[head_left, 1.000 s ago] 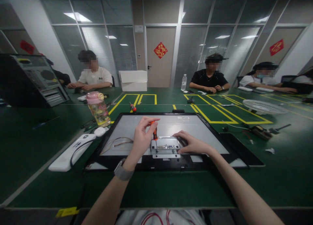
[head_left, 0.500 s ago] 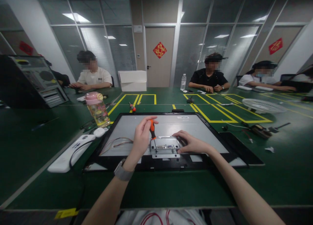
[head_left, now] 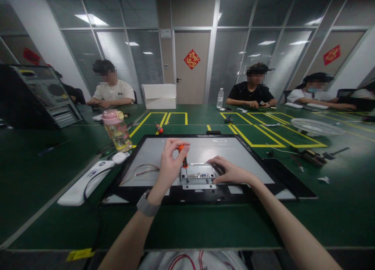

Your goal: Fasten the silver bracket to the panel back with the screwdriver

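Observation:
Between the thumb and fingers of my left hand (head_left: 169,164) is a screwdriver (head_left: 184,163) with an orange and black handle. It stands nearly upright, its shaft down at the left part of a metal bracket (head_left: 193,170) with a row of connector ports. My right hand (head_left: 233,173) grips the bracket's right end, fingers at the far edge and thumb nearer me. The bracket lies on the grey metal back of a black-framed display panel (head_left: 249,156). Thin wires (head_left: 143,170) lie on the panel to the left.
Left of the panel are a white power bank-like device (head_left: 84,184) with a black cable and a pink-lidded bottle (head_left: 116,131). A computer case (head_left: 38,96) stands far left. A dark flat slab (head_left: 290,178) and a brown-black tool (head_left: 313,156) lie right. People sit across the table.
My left fingers have shifted around the top of the screwdriver handle, with the thumb now across it. The screwdriver stays at the same spot; my right hand has not moved.

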`<act>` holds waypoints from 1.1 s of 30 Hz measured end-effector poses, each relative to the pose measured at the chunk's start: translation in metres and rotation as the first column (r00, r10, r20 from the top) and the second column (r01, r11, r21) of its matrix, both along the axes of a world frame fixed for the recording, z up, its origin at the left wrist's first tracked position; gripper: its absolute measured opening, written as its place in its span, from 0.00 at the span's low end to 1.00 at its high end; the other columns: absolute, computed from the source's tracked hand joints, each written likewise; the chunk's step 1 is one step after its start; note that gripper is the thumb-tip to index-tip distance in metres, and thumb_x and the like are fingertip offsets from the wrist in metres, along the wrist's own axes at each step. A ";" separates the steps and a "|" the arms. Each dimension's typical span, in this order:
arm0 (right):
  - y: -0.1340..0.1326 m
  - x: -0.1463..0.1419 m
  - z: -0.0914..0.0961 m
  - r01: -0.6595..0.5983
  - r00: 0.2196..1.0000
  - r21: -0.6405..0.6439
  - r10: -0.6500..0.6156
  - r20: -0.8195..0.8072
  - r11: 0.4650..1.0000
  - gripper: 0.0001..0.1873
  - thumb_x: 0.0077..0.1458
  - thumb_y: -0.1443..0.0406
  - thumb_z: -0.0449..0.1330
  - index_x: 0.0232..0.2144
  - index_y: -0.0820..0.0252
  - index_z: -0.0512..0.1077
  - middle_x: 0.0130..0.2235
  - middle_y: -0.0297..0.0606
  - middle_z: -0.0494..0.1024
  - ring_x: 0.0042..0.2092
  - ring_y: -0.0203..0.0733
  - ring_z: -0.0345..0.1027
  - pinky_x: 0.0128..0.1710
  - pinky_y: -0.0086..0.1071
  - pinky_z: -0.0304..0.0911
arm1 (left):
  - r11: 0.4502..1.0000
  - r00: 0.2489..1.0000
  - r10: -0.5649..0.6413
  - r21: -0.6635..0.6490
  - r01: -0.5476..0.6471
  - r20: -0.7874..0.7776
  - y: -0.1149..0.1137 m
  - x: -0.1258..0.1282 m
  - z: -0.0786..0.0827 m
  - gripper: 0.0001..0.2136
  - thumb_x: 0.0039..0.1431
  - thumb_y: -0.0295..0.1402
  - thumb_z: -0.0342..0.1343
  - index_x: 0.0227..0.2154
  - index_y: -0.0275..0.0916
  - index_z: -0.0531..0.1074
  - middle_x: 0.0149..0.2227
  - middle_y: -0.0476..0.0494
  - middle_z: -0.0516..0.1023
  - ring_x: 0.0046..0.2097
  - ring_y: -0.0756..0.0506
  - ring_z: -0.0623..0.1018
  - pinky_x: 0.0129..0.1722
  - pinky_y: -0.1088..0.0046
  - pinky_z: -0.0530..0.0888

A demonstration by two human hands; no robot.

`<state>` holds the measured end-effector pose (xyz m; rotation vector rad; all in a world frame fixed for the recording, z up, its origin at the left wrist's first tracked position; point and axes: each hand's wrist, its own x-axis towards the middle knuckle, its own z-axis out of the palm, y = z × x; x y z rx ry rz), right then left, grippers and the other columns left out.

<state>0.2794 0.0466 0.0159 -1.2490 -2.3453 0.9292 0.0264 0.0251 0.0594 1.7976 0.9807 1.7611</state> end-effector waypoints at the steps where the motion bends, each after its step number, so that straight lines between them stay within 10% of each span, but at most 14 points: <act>1: 0.000 0.000 0.001 0.002 1.000 -0.003 -0.002 0.003 1.000 0.37 0.44 0.54 0.68 0.55 0.58 0.64 0.53 0.43 0.62 0.56 0.52 0.58 0.60 0.43 0.54 | 1.000 1.000 0.000 -0.011 0.000 0.010 0.000 0.000 0.000 0.07 0.57 0.34 0.56 0.35 0.39 0.76 0.37 0.44 0.72 0.40 0.47 0.73 0.42 0.71 0.70; 33: 0.001 0.001 -0.001 0.005 1.000 -0.008 -0.005 -0.001 1.000 0.38 0.43 0.54 0.68 0.55 0.57 0.64 0.54 0.43 0.62 0.57 0.53 0.58 0.60 0.45 0.53 | 0.998 0.999 -0.019 -0.061 0.021 0.043 -0.001 0.001 0.000 0.10 0.62 0.33 0.49 0.39 0.39 0.76 0.35 0.44 0.75 0.40 0.47 0.75 0.42 0.71 0.71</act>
